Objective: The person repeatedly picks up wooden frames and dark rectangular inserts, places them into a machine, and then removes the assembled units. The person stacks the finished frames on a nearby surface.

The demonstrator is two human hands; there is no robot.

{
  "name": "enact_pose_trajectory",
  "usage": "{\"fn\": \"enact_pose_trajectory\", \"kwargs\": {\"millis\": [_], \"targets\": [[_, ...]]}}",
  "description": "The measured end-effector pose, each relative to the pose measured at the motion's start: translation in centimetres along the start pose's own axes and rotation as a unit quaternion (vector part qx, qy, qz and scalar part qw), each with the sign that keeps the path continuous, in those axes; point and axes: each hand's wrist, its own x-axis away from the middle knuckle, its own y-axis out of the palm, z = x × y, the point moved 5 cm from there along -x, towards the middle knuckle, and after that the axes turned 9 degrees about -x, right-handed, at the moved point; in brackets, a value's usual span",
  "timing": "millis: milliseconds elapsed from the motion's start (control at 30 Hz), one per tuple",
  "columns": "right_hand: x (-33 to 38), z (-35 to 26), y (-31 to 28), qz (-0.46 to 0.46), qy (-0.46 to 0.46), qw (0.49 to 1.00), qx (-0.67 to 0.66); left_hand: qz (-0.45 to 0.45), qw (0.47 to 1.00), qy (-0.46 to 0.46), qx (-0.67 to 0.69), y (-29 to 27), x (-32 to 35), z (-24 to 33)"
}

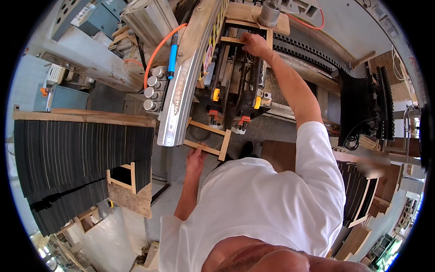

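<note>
Pale wooden rectangular frame (224, 144) is at the near end of the machine, right beside the long silver ridged metal beam (176, 100); its left end looks hidden by that beam. Left grip (195, 159), a bare hand, is closed on the frame's near bar. Right grip (254, 45), also bare, is at the far side, fingers touching the right end of a pale wooden strip (232, 41) between dark metal rails (245, 75); can't tell whether they pinch it.

Risks, my judgement: the frame is held by one bar only, so it could tip or twist. Hidden left end could knock the beam if lifted blind; far bar could catch the small red-orange clamps (244, 119) just beyond. Right fingers could get nipped if the rails shift.

Frame versus grip: near bar inside left grip, remaining bars reach far and right of that hand; whole frame well apart from right grip.
</note>
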Motion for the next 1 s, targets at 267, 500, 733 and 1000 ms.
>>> {"fn": "enact_pose_trajectory", "kwargs": {"millis": [267, 500, 733, 1000], "targets": [[-0.8, 1.3, 0.3, -0.039, -0.001, 0.999, 0.0, 0.075, 0.996, -0.034, -0.035, -3.0, -1.2, -2.7], [-0.7, 1.1, 0.3, -0.041, -0.01, 0.999, 0.017, 0.118, 0.988, -0.04, -0.09, -1.5, -1.2, -5.6], [-0.3, 0.5, -0.3, -0.036, -0.082, 0.994, 0.069, 0.125, 0.987, -0.027, -0.099, 1.5, -0.4, -8.2], [0.3, 0.0, -0.5, -0.059, -0.075, 0.992, 0.085, 0.155, 0.978, -0.003, -0.143, 1.5, -0.1, -8.0]]}}
